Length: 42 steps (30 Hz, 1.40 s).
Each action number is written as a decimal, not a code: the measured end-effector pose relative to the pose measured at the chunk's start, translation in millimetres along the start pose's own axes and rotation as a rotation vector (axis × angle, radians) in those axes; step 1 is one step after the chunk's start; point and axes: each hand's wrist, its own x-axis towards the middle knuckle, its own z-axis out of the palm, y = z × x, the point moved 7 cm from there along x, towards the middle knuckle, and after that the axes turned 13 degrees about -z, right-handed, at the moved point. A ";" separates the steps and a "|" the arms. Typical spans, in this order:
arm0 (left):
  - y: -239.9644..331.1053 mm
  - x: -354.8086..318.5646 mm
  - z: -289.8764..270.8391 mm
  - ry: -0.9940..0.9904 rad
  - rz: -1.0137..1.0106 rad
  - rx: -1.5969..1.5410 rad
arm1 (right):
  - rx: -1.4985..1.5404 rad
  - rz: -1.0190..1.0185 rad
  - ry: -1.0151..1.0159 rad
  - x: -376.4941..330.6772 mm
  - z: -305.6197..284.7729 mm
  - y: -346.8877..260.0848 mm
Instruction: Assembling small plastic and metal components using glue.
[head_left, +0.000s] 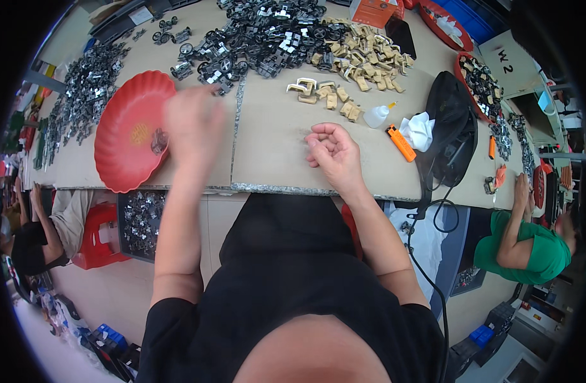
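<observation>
Red dish, holding a dark part: sitting at the desk's near edge, left. Left hand: blurring beside its rim, grip unclear; a knock could be tipping it off. Right hand: curling inward; whether pinching anything, cannot tell. Wheeled parts: heaping toward far edge. Green-shirted co-worker: occupying far right.

Head-worn fisheye view, one, upright, facing down. Close range: wearer's torso below, table across upper half.
</observation>
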 end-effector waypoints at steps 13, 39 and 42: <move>44.0 0.9 111.8 -0.628 -0.208 -0.400 | -0.749 -0.457 0.495 -7.5 -94.7 -58.0; 18.2 -60.4 87.2 -0.941 -0.771 -1.343 | 0.052 -0.231 0.199 3.4 -49.8 -41.1; 27.9 -72.2 91.9 -0.911 -0.876 -1.523 | 0.227 -0.232 0.239 3.2 -45.0 -29.4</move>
